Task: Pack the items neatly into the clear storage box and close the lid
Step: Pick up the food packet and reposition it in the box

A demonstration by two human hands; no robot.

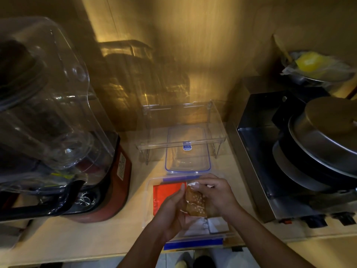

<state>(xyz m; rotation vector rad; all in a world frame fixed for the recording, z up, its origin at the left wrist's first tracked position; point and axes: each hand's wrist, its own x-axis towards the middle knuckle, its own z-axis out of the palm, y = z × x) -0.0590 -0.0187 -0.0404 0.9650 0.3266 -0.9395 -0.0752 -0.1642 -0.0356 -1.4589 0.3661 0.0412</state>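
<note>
**A:** Why's the brown dotted packet (196, 204) held up over the clear storage box (149, 198) instead of just dropped in?

**B:** The left hand (170, 213) and right hand (214, 196) both pinch it, I'd guess to line it up beside the red packet (166, 192) already inside. The box sits at the desk (77, 238) edge. What's probably the lid (187, 151) (it's dim) lies just behind, out of the way.

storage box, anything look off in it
Nothing spilled or broken. The storage box is open, its lid behind it, half under a clear stand. Left hand and right hand hold a brown spotted packet over it.
</note>
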